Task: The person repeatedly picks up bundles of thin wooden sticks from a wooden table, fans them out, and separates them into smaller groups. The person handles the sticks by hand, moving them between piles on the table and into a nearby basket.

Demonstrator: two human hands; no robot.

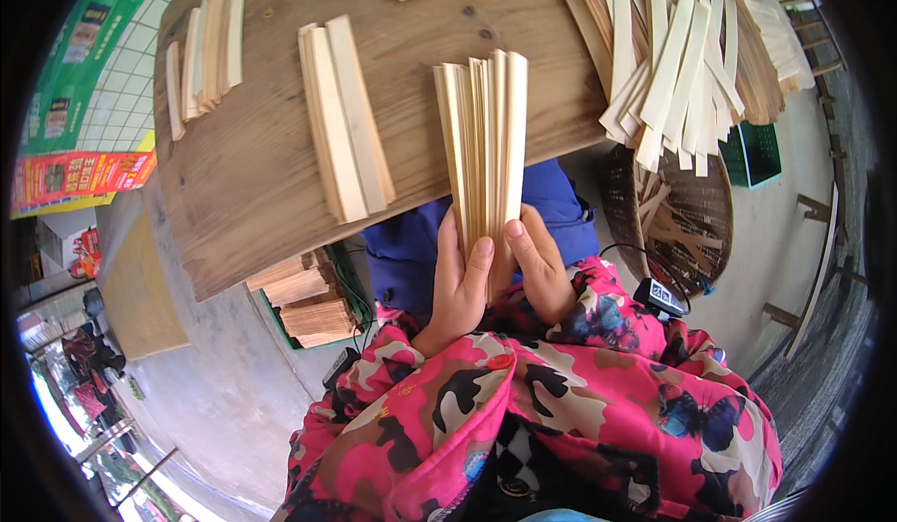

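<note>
Centrally, a bundle of wooden strips (481,139) is extending up the frame, long axis near-vertical, from between left hand (458,284) and right hand (542,270); both, about equally near, are pressing its lower end. Most fingertips are hiding behind it. Upper right: strip pile (687,64), lower pieces being covered.

And it's a two-handed clasp: the left hand (458,286) is curled closed, its thumb (482,253) pointed toward one o'clock! The right hand (544,270) is wrapped just beside it, thumb (nearly a mirror, that) tilted to eleven. Left forearm (376,352) angled from seven, right forearm (612,314) from four.
</note>
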